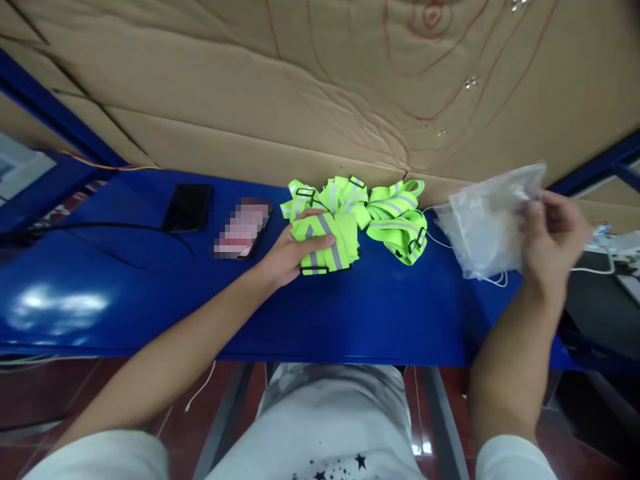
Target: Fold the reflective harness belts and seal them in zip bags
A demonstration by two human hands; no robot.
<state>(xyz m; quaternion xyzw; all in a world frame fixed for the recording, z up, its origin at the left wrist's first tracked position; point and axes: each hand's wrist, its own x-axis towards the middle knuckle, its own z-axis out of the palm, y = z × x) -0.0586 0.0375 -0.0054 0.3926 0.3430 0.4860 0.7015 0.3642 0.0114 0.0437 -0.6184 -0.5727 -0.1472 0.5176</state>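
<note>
Here, left hand (285, 257) has its fingers wrapped on a folded neon-yellow strap bundle (325, 243) with grey reflective stripes and black buckles, lying mid blue worktop (150, 300). Right hand (550, 233) pinches a clear crinkled plastic bag (483, 223), held above the worktop's right end. More bundles (395, 217) lie just behind.

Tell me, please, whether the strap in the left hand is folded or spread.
Folded: the strap is a compact, layered bundle gripped by the left hand.

Glossy blue bench (350, 320) across mid-frame; black phone (187, 207) left of centre; second phone (243, 229) just right of it, screen blurred; heap of neon-yellow reflective bands (395, 220) at centre; thin black cable (115, 225) at left.
</note>
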